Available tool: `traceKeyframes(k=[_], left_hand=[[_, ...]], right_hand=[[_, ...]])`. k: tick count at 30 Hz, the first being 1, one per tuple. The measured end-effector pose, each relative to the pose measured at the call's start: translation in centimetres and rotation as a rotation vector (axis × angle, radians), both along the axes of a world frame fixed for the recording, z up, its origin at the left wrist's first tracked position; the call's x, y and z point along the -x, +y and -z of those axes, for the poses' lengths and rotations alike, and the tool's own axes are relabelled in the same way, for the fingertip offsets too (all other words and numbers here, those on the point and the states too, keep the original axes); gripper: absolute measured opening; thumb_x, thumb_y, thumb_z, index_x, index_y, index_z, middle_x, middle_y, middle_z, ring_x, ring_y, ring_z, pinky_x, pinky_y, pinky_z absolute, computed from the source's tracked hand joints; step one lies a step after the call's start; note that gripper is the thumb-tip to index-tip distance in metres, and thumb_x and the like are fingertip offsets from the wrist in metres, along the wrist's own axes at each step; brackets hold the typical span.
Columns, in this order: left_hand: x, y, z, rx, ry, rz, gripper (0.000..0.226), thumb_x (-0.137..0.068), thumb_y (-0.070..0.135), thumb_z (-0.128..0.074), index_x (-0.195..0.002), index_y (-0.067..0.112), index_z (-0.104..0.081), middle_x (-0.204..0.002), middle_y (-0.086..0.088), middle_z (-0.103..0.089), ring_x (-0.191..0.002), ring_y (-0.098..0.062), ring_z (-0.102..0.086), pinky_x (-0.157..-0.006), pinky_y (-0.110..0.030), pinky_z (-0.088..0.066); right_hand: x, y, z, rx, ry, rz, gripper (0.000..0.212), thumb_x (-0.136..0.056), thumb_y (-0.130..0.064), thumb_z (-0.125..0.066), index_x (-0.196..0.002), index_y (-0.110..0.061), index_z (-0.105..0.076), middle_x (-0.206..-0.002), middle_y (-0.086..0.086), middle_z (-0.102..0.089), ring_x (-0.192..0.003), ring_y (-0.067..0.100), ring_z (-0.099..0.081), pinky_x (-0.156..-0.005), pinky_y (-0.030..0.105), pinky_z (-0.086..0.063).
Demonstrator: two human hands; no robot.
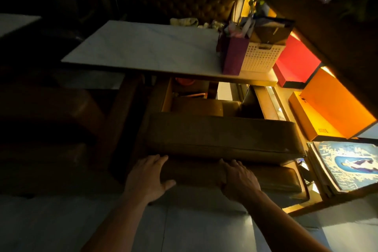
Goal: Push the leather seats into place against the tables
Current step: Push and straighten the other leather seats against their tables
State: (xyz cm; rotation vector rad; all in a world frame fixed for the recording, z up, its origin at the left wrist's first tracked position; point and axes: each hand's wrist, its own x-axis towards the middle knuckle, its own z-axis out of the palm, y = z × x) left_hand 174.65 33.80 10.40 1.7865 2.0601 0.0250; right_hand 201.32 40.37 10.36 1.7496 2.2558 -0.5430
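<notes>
A brown leather bench seat (pixel 223 135) lies in front of a white marble table (pixel 147 47), its padded top facing up. A lower leather cushion (pixel 276 178) shows beneath its near edge. My left hand (pixel 147 176) rests flat on the seat's near left corner, fingers spread. My right hand (pixel 239 178) presses flat on the near edge toward the middle, fingers apart. Neither hand grips anything. Beyond the seat, an open wooden seat base (pixel 167 96) shows under the table edge, and inside it sit dim items.
A purple bag (pixel 233 57) and a white perforated basket (pixel 261 57) stand on the table's right end. Red box (pixel 296 63), orange box (pixel 335 108) and a blue picture (pixel 347 163) line the right side. Dark leather seats (pixel 51 112) sit at left. Grey tiled floor (pixel 184 227) lies below.
</notes>
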Motion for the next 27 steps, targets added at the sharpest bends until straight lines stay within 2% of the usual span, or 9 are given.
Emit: traceKeyframes(k=[6, 11, 14, 16, 19, 24, 27], left_hand=[[7.7, -3.5, -5.5, -0.096, -0.029, 0.023, 0.089, -0.08, 0.075, -0.054, -0.152, 0.039, -0.017, -0.161, 0.009, -0.019, -0.144, -0.02, -0.022, -0.115, -0.043, -0.027], [16.8, -7.7, -8.8, -0.119, -0.048, -0.008, 0.088, -0.08, 0.074, -0.056, -0.151, 0.04, -0.018, -0.16, 0.009, -0.02, -0.143, -0.019, -0.024, -0.113, -0.045, -0.031], [23.4, -11.2, -10.0, -0.145, -0.075, -0.058, 0.087, -0.08, 0.072, -0.058, -0.151, 0.04, -0.02, -0.159, 0.01, -0.023, -0.143, -0.018, -0.025, -0.111, -0.044, -0.034], [27.6, -13.6, -10.4, -0.157, -0.077, -0.105, 0.086, -0.079, 0.072, -0.059, -0.15, 0.04, -0.021, -0.158, 0.011, -0.024, -0.143, -0.016, -0.025, -0.111, -0.044, -0.034], [33.2, -16.8, -10.6, -0.153, -0.076, -0.183, 0.086, -0.079, 0.07, -0.06, -0.15, 0.04, -0.021, -0.158, 0.01, -0.023, -0.143, -0.016, -0.025, -0.112, -0.044, -0.032], [41.3, -19.8, -9.3, -0.167, -0.094, -0.299, 0.086, -0.08, 0.071, -0.059, -0.15, 0.042, -0.018, -0.159, 0.011, -0.021, -0.144, -0.016, -0.023, -0.112, -0.043, -0.031], [46.0, -21.0, -7.3, -0.201, -0.096, -0.367, 0.086, -0.081, 0.07, -0.058, -0.151, 0.041, -0.017, -0.159, 0.01, -0.021, -0.144, -0.016, -0.023, -0.113, -0.04, -0.031]], right_hand=[[8.8, -3.9, -5.2, -0.059, 0.014, -0.004, 0.084, -0.087, -0.05, -0.064, -0.156, -0.035, -0.018, -0.157, 0.009, -0.034, -0.145, 0.029, -0.031, -0.112, 0.043, -0.036], [18.0, -7.2, -8.5, -0.101, 0.058, -0.028, 0.083, -0.085, -0.041, -0.072, -0.154, -0.035, -0.024, -0.156, 0.009, -0.036, -0.141, 0.029, -0.039, -0.109, 0.043, -0.041], [24.2, -9.3, -9.5, -0.136, 0.123, -0.061, 0.079, -0.088, -0.056, -0.062, -0.154, -0.036, -0.022, -0.16, 0.008, -0.031, -0.146, 0.029, -0.031, -0.112, 0.044, -0.037], [28.2, -10.6, -9.6, -0.139, 0.144, -0.097, 0.08, -0.089, -0.064, -0.055, -0.155, -0.035, -0.021, -0.158, 0.008, -0.033, -0.144, 0.028, -0.033, -0.11, 0.044, -0.037], [34.1, -12.1, -9.5, -0.141, 0.146, -0.155, 0.081, -0.089, -0.064, -0.055, -0.155, -0.035, -0.019, -0.159, 0.009, -0.03, -0.143, 0.03, -0.034, -0.111, 0.046, -0.037], [44.1, -12.6, -8.3, -0.086, 0.104, -0.284, 0.085, -0.09, -0.042, -0.066, -0.156, -0.036, -0.013, -0.162, 0.01, -0.023, -0.145, 0.033, -0.03, -0.115, 0.047, -0.035], [50.1, -12.5, -6.4, -0.083, 0.114, -0.349, 0.083, -0.091, -0.045, -0.063, -0.156, -0.035, -0.012, -0.163, 0.007, -0.02, -0.147, 0.032, -0.028, -0.116, 0.047, -0.034]])
